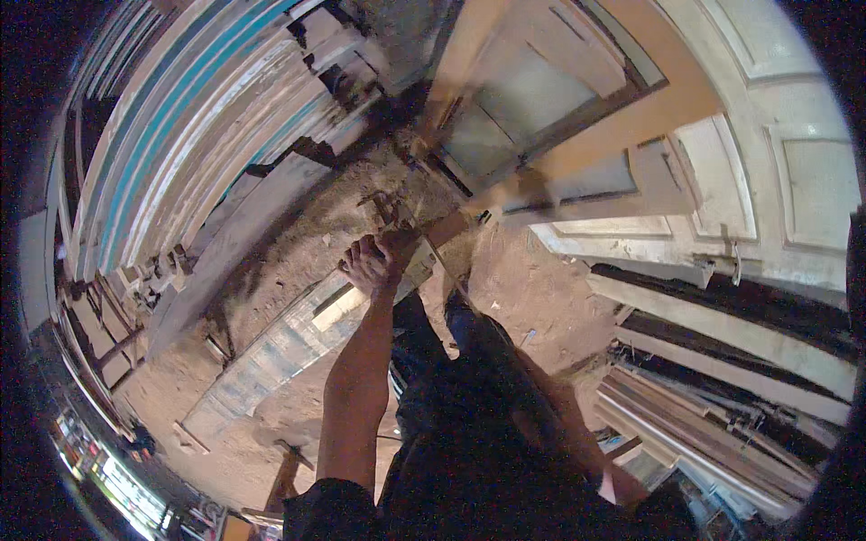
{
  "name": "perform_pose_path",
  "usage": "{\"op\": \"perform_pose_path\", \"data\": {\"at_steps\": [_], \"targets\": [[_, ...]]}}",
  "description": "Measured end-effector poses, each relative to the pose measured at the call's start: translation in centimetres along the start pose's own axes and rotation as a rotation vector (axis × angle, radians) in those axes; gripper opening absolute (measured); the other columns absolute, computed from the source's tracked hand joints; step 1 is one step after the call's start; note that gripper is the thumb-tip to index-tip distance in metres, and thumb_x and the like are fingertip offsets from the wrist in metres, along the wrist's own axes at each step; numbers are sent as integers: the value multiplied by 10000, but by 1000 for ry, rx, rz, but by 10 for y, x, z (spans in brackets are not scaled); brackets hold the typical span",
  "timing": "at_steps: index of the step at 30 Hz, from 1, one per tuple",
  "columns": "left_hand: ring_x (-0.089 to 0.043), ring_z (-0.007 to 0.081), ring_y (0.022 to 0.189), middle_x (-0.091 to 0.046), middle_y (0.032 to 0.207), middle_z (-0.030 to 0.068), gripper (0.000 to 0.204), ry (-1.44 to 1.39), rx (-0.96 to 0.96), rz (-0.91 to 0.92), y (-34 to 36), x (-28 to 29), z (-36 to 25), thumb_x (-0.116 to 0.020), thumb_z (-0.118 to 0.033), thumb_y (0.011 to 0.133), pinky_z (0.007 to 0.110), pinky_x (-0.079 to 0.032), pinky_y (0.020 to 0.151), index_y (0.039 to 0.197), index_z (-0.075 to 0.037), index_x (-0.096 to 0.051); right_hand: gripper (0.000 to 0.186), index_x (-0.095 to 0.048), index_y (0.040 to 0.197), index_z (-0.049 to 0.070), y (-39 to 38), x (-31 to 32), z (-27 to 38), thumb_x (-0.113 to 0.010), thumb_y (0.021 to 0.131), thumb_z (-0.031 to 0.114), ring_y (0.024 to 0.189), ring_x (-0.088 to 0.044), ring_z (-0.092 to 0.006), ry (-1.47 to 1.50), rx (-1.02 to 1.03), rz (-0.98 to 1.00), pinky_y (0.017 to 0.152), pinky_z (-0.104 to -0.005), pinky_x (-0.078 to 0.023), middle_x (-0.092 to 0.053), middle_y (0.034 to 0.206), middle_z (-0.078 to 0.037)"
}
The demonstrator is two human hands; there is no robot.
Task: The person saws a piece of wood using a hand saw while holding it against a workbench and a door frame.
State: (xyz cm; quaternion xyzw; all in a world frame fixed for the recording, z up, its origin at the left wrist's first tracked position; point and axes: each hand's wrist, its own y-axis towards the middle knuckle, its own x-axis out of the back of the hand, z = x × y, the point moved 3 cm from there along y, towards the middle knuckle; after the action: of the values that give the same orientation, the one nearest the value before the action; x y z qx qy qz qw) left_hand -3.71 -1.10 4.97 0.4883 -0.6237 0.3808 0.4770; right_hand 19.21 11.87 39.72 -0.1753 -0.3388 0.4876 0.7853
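Observation:
My left hand is closed over a pale wooden strip, fingers curled. The strip lies along a long worn plank that slants across the floor from lower left to upper middle. Just right of the hand, a thin straight blade-like piece crosses the wood and runs down toward my knee. What it belongs to cannot be made out. My right forearm comes in from the lower right. Its hand is hidden behind my dark-clothed leg.
Long boards with teal and white edges are stacked at the left. Panelled doors and a glazed frame lean at the right. Timber lengths lie at lower right. A dark-headed wooden-handled tool stands near my left elbow on the dirt floor.

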Motion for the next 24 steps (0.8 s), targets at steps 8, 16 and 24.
{"op": "perform_pose_path", "data": {"at_steps": [8,16,24], "targets": [[-615,256,1051,-716,1057,37,319,19,74,107,6,0,14,-553,-407,928,518,-362,1032,1029,-170,-741,698,-395,1541,55,22,5,-29,-628,883,36,801,-682,-158,-138,240,79,730,-312,-531,-748,1017,-122],[-620,266,1045,-713,1021,51,256,49,17,16,7,23,-8,-551,-344,943,506,-376,1008,986,-165,-729,707,-393,1546,130,74,-30,-20,-630,881,91,935,-701,-333,80,217,-78,834,-385,-561,-720,1086,-179],[-604,282,1068,-694,1029,93,275,-85,-157,-252,-11,-22,12,-622,-337,863,500,-373,1004,1009,-125,-718,607,-468,1482,53,-8,5,-10,-615,894,61,1031,-665,-274,16,-46,26,893,-367,-535,-688,1169,-169]]}}
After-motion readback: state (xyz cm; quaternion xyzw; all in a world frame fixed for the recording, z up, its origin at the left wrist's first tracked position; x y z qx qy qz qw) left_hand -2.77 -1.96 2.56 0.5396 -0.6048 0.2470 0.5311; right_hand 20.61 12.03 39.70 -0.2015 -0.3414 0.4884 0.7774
